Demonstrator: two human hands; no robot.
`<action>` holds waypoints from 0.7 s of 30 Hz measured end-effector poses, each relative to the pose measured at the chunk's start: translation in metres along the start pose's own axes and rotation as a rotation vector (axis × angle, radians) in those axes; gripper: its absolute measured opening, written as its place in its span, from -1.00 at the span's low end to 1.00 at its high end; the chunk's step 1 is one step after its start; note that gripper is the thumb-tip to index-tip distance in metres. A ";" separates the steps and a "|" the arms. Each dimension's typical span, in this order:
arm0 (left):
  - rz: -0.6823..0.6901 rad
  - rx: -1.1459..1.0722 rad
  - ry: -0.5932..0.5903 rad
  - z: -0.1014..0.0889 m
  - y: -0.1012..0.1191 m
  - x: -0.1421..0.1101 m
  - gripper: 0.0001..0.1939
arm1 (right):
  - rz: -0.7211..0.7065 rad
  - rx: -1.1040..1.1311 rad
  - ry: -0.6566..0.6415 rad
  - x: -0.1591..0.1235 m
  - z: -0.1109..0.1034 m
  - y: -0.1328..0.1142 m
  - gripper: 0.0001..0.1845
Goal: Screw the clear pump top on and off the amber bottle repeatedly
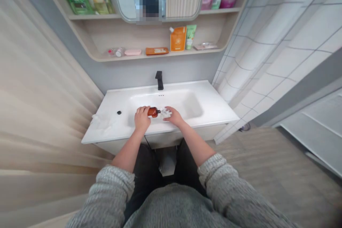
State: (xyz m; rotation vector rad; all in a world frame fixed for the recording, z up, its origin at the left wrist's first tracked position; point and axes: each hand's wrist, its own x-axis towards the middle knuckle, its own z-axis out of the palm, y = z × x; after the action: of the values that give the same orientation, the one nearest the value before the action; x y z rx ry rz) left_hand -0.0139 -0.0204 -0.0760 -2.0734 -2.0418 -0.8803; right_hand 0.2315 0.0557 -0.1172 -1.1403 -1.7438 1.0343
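Observation:
My left hand (141, 117) is wrapped round a small amber-brown bottle (153, 112), held on its side over the white sink basin (192, 105). The bottle's dark neck points right, toward my right hand (173, 116). That hand is closed on a crumpled white, clear-looking wad (166, 112) pressed against the bottle's neck; I cannot make out what the wad is. Both hands hover near the front of the basin.
A black tap (159, 79) stands behind the basin. A small dark cap (119, 112) and a crumpled white tissue (101, 120) lie on the counter's left part. The shelf (160, 54) above holds pouches, tubes and bottles. Tiled wall rises on the right.

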 end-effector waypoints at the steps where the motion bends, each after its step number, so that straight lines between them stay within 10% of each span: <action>1: -0.002 0.002 0.002 0.000 0.000 0.000 -0.25 | -0.001 -0.001 0.001 0.000 0.000 0.000 -0.05; 21: -0.005 0.007 0.001 -0.003 0.003 -0.001 -0.25 | 0.027 0.019 -0.013 -0.001 0.000 -0.002 -0.03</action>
State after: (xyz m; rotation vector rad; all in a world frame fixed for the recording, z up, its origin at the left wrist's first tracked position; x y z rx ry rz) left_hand -0.0120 -0.0227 -0.0729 -2.0649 -2.0470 -0.8733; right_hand 0.2315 0.0540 -0.1153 -1.1505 -1.7299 1.0744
